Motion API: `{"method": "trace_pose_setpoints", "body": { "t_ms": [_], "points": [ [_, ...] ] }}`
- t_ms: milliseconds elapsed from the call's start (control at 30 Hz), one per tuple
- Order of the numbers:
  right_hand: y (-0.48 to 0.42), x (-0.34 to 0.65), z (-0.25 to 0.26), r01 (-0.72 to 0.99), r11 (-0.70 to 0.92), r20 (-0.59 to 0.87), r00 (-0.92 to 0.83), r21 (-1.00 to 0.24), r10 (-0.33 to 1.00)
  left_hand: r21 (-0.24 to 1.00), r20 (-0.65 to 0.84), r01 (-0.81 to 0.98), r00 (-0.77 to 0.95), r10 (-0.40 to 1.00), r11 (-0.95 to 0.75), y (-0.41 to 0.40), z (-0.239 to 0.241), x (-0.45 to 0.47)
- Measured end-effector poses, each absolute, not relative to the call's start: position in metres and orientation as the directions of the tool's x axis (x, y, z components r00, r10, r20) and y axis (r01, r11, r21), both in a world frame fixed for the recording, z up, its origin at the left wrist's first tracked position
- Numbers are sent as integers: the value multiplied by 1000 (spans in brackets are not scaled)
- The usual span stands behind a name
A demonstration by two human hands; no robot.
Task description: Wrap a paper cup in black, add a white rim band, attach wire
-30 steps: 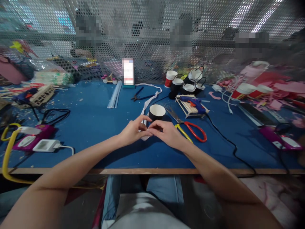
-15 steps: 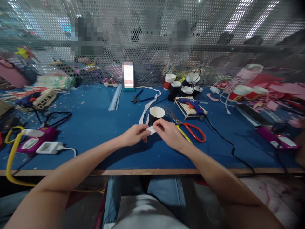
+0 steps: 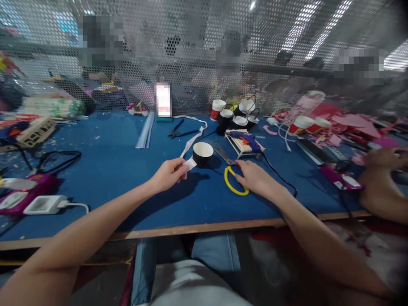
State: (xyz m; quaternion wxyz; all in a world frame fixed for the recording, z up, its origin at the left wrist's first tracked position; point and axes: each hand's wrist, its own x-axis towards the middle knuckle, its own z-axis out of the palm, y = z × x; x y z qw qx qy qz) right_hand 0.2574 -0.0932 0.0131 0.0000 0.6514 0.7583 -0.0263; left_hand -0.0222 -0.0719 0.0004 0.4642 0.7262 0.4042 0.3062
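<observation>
My left hand (image 3: 170, 174) is closed, pinching the end of a white ribbon (image 3: 190, 163) between thumb and fingers. From there the ribbon runs back across the table. Just right of it stands a small black paper cup (image 3: 203, 157), upright, with a white inside. My right hand (image 3: 255, 176) is closed on the scissors (image 3: 226, 180), whose blades point away to the far left and lie at table level. The yellow handle loop shows, while the hand covers the red one.
Behind the cup are pliers (image 3: 183, 131), a glue gun (image 3: 247, 141) on a stick rack and black cups (image 3: 240, 122) with loops. A phone (image 3: 163, 102) stands at the back. Another person's arm (image 3: 382, 191) reaches in at the right, near a purple power strip (image 3: 341, 177).
My right hand has let go of the ribbon and moved right onto the scissors. My left hand still holds the ribbon. The view has turned right, and another person's arm has appeared.
</observation>
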Motion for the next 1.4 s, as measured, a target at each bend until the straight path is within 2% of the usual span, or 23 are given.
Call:
{"method": "trace_pose_setpoints", "body": {
  "t_ms": [100,233,300,500,567,700,733,800,867,900,967,1000,1067,1200,1400],
  "points": [
    [-97,254,6,994,75,-84,-68,80,994,933,96,265,466,879,-242,-71,0,-23],
    [-89,247,6,995,-9,-148,24,99,989,944,116,230,442,889,-238,-71,1,-24],
    [-85,246,7,996,-30,-160,43,84,986,950,128,204,439,889,-237,-70,0,-25],
    [-90,248,-2,986,-163,2,163,-27,987,982,112,90,436,893,-167,-66,-3,-25],
    [-92,250,-7,984,-165,2,165,-62,986,989,96,57,426,899,-133,-65,-3,-25],
    [-95,260,-9,959,-175,-6,178,-225,984,997,72,0,402,913,-78,-64,-1,-25],
    [-98,263,-7,934,-177,9,189,-309,982,997,72,-13,400,914,-72,-64,-1,-25],
    [-106,269,0,814,-164,-2,196,-557,981,997,76,-34,399,914,-68,-63,0,-25],
    [-116,270,8,544,-149,-93,129,-826,987,997,78,-47,395,916,-65,-61,-1,-25],
    [-122,269,11,382,-159,-149,56,-910,987,997,76,-54,394,916,-59,-60,-2,-26],
    [-132,263,18,132,-194,-209,-115,-972,971,996,74,-78,394,916,-46,-59,-4,-26],
    [-135,259,20,63,-203,-211,-201,-977,956,995,76,-95,395,916,-42,-58,-5,-27],
    [-139,249,22,2,-193,-181,-349,-981,919,990,87,-134,396,914,-37,-56,-6,-27],
    [-135,230,22,8,-179,-154,-553,-984,819,976,94,-215,379,921,-12,-55,-4,-30],
    [-127,218,22,77,-184,-192,-614,-980,766,948,51,-312,326,944,57,-52,4,-32]
  ]
}}
